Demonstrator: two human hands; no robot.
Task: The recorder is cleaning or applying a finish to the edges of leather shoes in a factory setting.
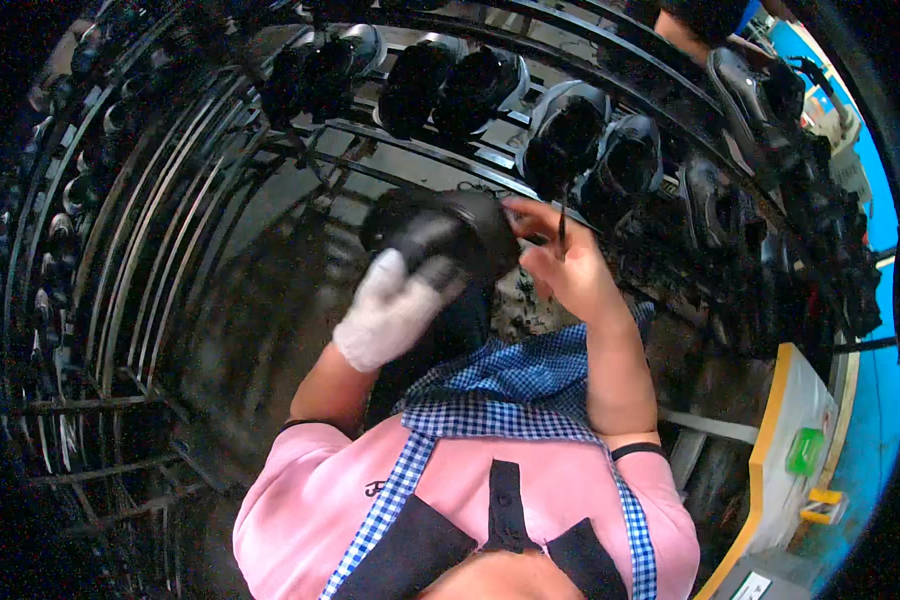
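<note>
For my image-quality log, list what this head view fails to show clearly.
Head view:
Black shoe: stitching, motion-blurred.
Gloved left hand: finger placement, blurred.
Right hand: whether fingertips touch the shoe, blurred.
Co-worker: most of body, cut off by top edge.
Far-left shoes: details, too small and dark.

Can count two hands (pixel 570 265), one white glove (pixel 382 318), one black shoe (pixel 440 225), six more shoes (pixel 570 102) along the facing shelf (pixel 448 160) (too dim to tally at the sides), one checked apron (pixel 505 412).
</note>
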